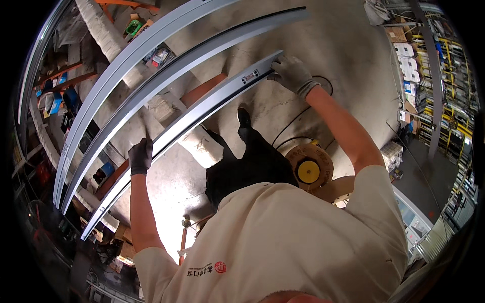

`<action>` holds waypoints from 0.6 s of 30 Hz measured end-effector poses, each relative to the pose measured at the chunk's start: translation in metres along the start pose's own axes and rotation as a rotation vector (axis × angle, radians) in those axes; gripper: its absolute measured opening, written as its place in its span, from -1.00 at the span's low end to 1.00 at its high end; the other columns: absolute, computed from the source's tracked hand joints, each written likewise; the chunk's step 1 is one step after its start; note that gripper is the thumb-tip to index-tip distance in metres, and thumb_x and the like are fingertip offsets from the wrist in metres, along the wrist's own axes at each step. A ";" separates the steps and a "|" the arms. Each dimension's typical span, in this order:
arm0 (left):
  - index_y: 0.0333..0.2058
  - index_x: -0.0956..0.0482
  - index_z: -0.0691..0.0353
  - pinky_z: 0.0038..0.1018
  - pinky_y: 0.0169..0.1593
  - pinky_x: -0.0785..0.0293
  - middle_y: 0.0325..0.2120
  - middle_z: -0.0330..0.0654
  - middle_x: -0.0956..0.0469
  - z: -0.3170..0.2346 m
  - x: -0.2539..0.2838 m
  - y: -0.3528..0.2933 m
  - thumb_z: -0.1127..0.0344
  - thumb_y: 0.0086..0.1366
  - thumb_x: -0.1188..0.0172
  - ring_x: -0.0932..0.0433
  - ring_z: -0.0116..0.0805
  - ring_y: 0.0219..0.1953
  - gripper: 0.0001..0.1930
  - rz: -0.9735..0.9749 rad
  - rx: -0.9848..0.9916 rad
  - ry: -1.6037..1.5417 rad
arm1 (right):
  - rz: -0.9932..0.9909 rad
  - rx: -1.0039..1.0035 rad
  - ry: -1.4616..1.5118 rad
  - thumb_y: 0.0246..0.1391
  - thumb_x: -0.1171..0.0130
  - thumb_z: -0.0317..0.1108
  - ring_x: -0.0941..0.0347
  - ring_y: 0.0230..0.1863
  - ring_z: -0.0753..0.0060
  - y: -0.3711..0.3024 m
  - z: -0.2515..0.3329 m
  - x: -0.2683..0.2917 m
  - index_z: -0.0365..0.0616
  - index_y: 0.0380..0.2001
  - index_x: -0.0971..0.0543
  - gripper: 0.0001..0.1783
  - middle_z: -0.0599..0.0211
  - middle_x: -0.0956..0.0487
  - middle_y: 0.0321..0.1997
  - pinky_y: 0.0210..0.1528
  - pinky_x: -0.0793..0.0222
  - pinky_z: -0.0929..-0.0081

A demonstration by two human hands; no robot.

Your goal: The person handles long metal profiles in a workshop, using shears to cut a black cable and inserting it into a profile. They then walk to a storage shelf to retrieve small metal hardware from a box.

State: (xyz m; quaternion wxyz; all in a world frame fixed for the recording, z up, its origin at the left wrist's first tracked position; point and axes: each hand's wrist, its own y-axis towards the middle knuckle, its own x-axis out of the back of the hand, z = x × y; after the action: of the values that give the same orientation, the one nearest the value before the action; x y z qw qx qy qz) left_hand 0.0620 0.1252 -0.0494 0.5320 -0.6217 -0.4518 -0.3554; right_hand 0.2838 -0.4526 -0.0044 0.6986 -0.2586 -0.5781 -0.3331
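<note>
A long, silvery-grey aluminium profile (pixel 207 109) lies diagonally in front of me, with a small slotted cut-out near its far right end. My right hand (pixel 291 74), in a grey glove, is closed over that end, just past the cut-out. Farther down the bar on the left, my left hand (pixel 140 154) in a darker-looking glove is wrapped on it; its fingertips are partly hidden. Beyond it a second grey profile (pixel 227 42) and a third profile (pixel 146 44) run roughly alongside, apart from the held one and touched by neither hand.
Reddish-brown support beams (pixel 204 90) and a wrapped block (pixel 202 146) sit beneath the profiles. Right of my legs stands a cardboard reel (pixel 323 157) with a yellow hub, near a black cable (pixel 292 120) on the floor. Yellow racking (pixel 457 96) with stacked profiles lines the right side.
</note>
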 end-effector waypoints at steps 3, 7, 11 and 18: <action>-0.35 -0.56 0.11 0.05 -0.25 -0.54 -0.51 0.11 -0.62 -0.005 0.002 0.001 -0.08 0.46 0.04 -0.63 0.20 -0.38 -0.59 0.007 0.022 0.013 | 0.023 -0.009 -0.047 -0.02 -0.42 -0.09 -0.54 -0.09 0.12 0.002 0.001 -0.016 -0.10 -0.39 -0.61 -0.68 0.23 -0.57 -0.21 -0.03 -0.55 0.15; -0.30 -0.60 0.10 0.05 -0.26 -0.54 -0.53 0.10 -0.62 -0.004 0.001 0.001 -0.10 0.46 0.05 -0.63 0.20 -0.39 -0.58 0.001 0.015 -0.017 | 0.027 0.050 -0.112 0.04 -0.36 -0.14 -0.54 -0.09 0.16 0.000 0.008 -0.020 -0.11 -0.40 -0.60 -0.73 0.25 -0.57 -0.23 -0.01 -0.53 0.23; -0.27 -0.60 0.11 0.05 -0.24 -0.53 -0.50 0.10 -0.63 -0.006 0.002 0.001 -0.16 0.46 0.08 -0.63 0.20 -0.36 -0.53 0.031 0.040 -0.031 | -0.003 0.110 -0.090 0.08 -0.29 -0.21 -0.54 -0.14 0.17 -0.003 0.013 -0.035 -0.10 -0.36 -0.60 -0.80 0.26 -0.57 -0.23 -0.03 -0.53 0.26; -0.31 -0.55 0.11 0.03 -0.23 -0.54 -0.50 0.07 -0.64 -0.008 0.008 0.001 -0.17 0.45 0.06 -0.64 0.16 -0.36 -0.54 0.067 0.074 -0.015 | -0.096 0.222 -0.162 0.08 -0.16 -0.33 -0.55 -0.17 0.22 0.011 0.081 -0.049 -0.08 -0.29 -0.63 -0.85 0.28 -0.57 -0.25 -0.09 -0.52 0.28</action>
State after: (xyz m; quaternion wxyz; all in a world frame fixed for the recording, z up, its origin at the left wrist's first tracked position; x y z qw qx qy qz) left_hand 0.0660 0.1186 -0.0413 0.5628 -0.6190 -0.4477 -0.3157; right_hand 0.2352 -0.3767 -0.0361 0.6571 -0.1778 -0.6777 -0.2781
